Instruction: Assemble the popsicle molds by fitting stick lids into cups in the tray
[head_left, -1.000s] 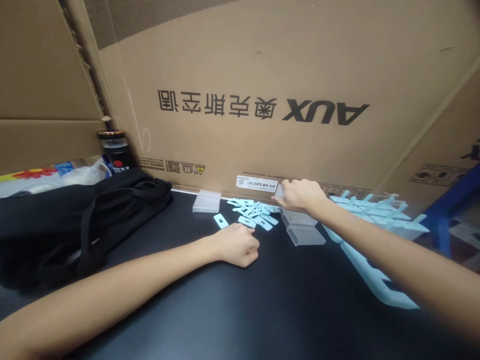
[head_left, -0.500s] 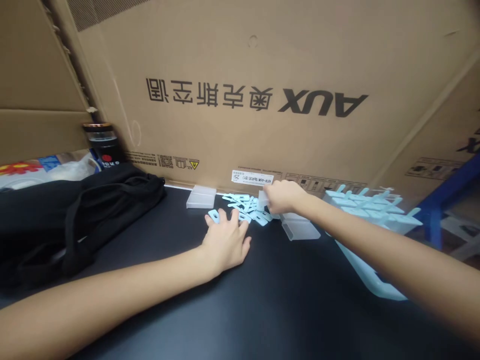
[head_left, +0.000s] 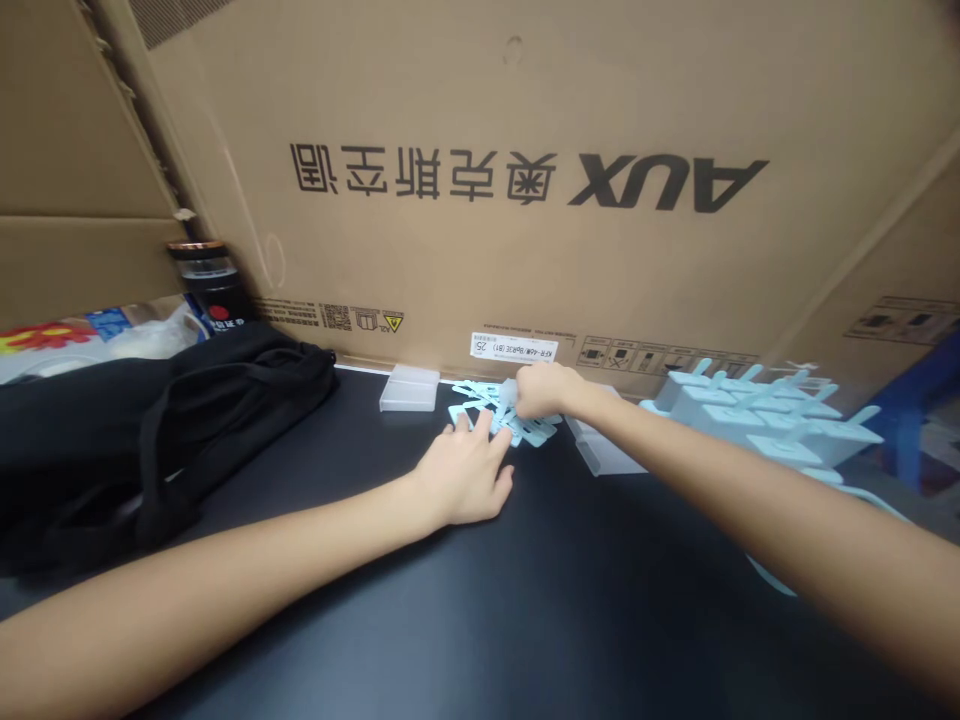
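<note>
My left hand (head_left: 466, 470) lies palm down with its fingers spread, their tips on the near edge of a pile of light blue plastic ice-pop sticks (head_left: 536, 430). From the right, my right hand (head_left: 547, 388) reaches over the pile, its fingers closed on a translucent plastic piece (head_left: 509, 393); most of that piece is hidden. To the pile's left rests a flat clear plastic case (head_left: 409, 388). Another clear case (head_left: 609, 455) lies partly beneath my right forearm. Further right stands a light blue ice-pop mould (head_left: 720, 405) with several stick handles poking up.
Behind everything rises a large cardboard box (head_left: 450, 260) with upside-down print. A black cloth bag (head_left: 90, 430) covers the left of the black table (head_left: 480, 620), with a dark bottle (head_left: 214, 290) behind it. At the right is a blurred blue support (head_left: 911, 430).
My right hand has moved left with the translucent piece, over the sticks. My left hand has shifted slightly right, fingers still on the pile. The view has turned a little.
</note>
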